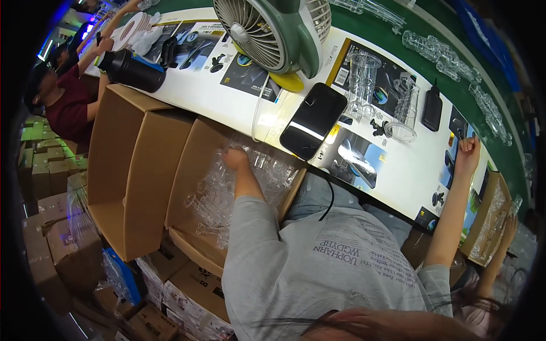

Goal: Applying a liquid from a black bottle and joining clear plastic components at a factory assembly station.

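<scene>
My left hand (234, 158) reaches into an open cardboard box (187, 153) of clear plastic moulded parts (213, 196). Its fingers are curled among these parts; whatever they grip is too small and see-through to make out. My right hand (468, 152) is at the right edge of the white table (415, 170), beside the green conveyor belt (500, 96). The fingers there are bent inward, and nothing shows in them. Two clear plastic assemblies, one a ribbed tube (363, 79) and the other with a round base (401, 132), rest on the table between the hands.
A black smartphone (313, 121) lies near the table's front edge, behind it a green fan (264, 34). A black bottle (132, 69) lies to the left and a black device (432, 109) to the right. Clear parts (438, 51) line the belt. A co-worker (71, 102) is at far left.
</scene>
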The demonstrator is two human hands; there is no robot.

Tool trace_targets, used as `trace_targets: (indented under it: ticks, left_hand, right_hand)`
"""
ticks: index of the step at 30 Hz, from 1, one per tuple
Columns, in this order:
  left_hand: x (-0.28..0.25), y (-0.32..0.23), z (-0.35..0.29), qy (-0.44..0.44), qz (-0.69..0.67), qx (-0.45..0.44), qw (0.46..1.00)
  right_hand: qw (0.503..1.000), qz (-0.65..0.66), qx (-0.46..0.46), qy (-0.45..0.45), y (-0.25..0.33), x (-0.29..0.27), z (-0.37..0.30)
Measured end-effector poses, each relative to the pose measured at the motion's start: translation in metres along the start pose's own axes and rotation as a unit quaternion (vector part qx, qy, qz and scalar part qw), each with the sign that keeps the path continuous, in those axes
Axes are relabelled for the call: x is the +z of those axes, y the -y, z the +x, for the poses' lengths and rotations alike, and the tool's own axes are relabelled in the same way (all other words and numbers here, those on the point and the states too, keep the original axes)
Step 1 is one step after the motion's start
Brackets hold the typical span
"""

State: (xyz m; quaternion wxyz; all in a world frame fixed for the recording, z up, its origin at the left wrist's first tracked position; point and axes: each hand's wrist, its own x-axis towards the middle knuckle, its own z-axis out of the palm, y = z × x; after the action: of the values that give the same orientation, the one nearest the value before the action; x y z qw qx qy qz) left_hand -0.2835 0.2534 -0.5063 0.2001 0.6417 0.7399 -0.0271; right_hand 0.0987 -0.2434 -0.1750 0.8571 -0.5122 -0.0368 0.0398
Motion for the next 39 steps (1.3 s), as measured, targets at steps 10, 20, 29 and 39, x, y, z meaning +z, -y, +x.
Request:
trace_targets:
  ticks: [10,20,29,39]
  left_hand:
    - [-0.036,0.055,0.09,-0.055,0.146,0.415,0.896]
    - [-0.157,0.038,-0.014,0.014,0.179,0.413,0.893]
    - [-0.23,0.077,-0.056,0.151,0.134,0.379,0.903]
    - [-0.214,0.041,-0.022,0.433,-0.214,0.09,0.871]
  right_hand:
    - [0.994,0.087,0.051,0.038,-0.031,0.026,0.008]
    - [0.997,0.061,0.027,0.023,-0.011,0.005,0.003]
    - [0.995,0.081,0.047,0.034,-0.011,0.005,0.001]
    - [0.993,0.098,0.048,0.034,-0.01,0.002,0.002]
